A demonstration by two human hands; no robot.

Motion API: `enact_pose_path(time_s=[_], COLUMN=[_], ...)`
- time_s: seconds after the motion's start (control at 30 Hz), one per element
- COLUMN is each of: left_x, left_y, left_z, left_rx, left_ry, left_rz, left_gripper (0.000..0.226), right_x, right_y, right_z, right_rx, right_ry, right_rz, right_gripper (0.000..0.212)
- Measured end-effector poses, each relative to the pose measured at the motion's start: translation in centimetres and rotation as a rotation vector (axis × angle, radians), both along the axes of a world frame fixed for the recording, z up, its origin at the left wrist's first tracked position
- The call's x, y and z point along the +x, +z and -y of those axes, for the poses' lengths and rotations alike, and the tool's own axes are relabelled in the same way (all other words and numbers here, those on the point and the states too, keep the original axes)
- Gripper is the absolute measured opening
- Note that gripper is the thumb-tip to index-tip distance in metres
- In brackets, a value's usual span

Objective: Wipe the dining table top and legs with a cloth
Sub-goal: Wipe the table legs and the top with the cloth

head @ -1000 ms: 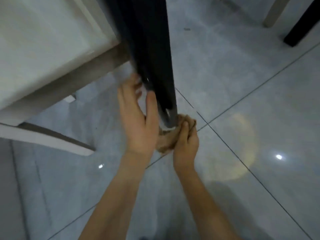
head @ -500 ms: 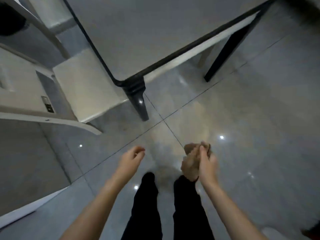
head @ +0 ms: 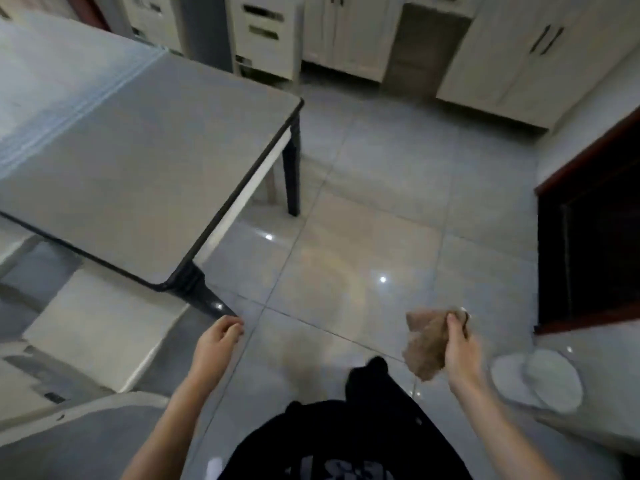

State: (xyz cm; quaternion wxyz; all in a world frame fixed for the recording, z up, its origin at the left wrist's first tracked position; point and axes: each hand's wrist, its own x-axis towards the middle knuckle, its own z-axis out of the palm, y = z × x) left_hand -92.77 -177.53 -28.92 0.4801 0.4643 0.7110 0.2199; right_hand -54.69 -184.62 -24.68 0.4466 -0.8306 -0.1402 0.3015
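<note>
The dining table [head: 145, 161] has a grey top with a black edge and fills the upper left. Its near black leg [head: 204, 299] stands at the corner closest to me, and a far black leg [head: 291, 174] shows beyond. My right hand [head: 462, 348] pinches a crumpled brown cloth [head: 427, 341] in the air at the lower right, away from the table. Just below the near leg hangs my left hand [head: 216, 348], fingers loosely curled, holding nothing and not touching the leg.
A white chair seat [head: 100, 327] sits under the table's near edge at the left. Cream cabinets [head: 519, 46] line the far wall. A dark wooden door [head: 588, 237] is at the right, with white slippers [head: 540, 379] on the glossy tiled floor below it.
I have risen from crouching at the table leg to standing. Both hands left the leg; the right hand carried the cloth away to the right, and the whole table top came into view.
</note>
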Motion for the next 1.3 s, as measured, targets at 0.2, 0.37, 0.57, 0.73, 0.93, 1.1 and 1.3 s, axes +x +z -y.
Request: enact_pose_path(time_s=[0.2,0.37,0.57,0.73,0.93,1.1,1.3], left_x=[7.8,15.6,21.7,24.5,31.6,40.1,48.3], left_y=[-1.8,-4.1,-4.5,-5.4,-6.9,-5.5,-2.4], left_z=[-2.8,-3.3,-4.3,-8.5,-21.0,-35.6,-49.1], left_rx=[-0.115,-0.234,-0.308,-0.360,-0.369,-0.310,-0.180], left_ry=[-0.056,-0.004,0.147,0.192,0.193,0.047,-0.039], left_rz=[0.049,0.086,0.052,-0.029,-0.005,0.063,0.105], left_gripper=[0.015,0.019,0.018,0.019,0.018,0.018,0.018], right_x=[8.0,15.0,21.6,26.8,34.8,42.2,50.3], right_y=[-1.6,-2.1,-2.8,-3.7,-6.4,-4.4,-2.9], right_z=[1.8,-0.9,-7.6,-14.1,-22.2,-29.4,-39.6], right_rx=[-0.036,-0.074,-0.071,-0.074,-0.178,-0.227,-0.202], right_ry=[-0.176,-0.162,-0.085,-0.045,-0.094,-0.185,-0.152], right_rz=[-0.066,-0.113,-0.162,-0.203,-0.139,-0.047,-0.007], right_gripper=[0.033,0.026,0.020,0.019,0.025,0.035,0.035])
